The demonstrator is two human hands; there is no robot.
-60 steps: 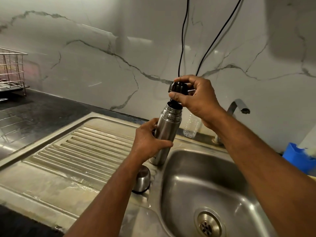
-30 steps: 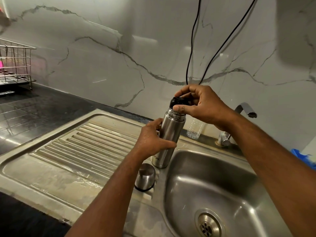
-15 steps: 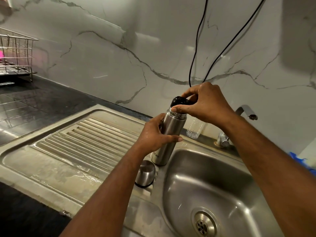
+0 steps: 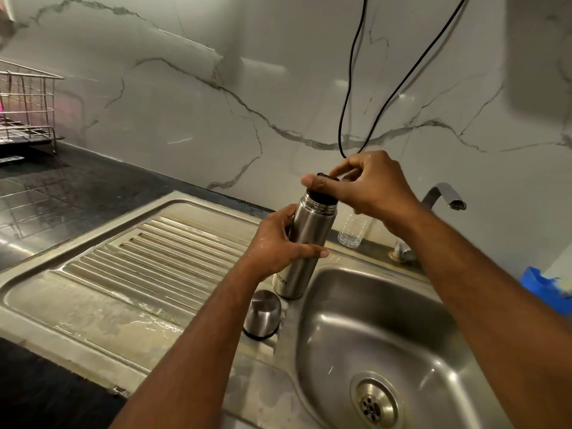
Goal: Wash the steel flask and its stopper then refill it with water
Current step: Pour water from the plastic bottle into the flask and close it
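Even, moderately dim indoor light falls from above and in front. Soft glare patches lie on the glossy marble wall (image 4: pixel 278 97), and bright specular highlights streak the wet draining board (image 4: pixel 148 261) and the sink basin (image 4: pixel 387 320). A broad soft shadow darkens the wall's upper right corner. Wide-angle distortion bows the counter edge (image 4: pixel 93 156) and stretches the forearms near the lower border. Focus is fairly sharp centrally, softer toward the edges.

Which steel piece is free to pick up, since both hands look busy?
The steel cup, upside down and untouched on the drainboard. The flask is held by the left hand.
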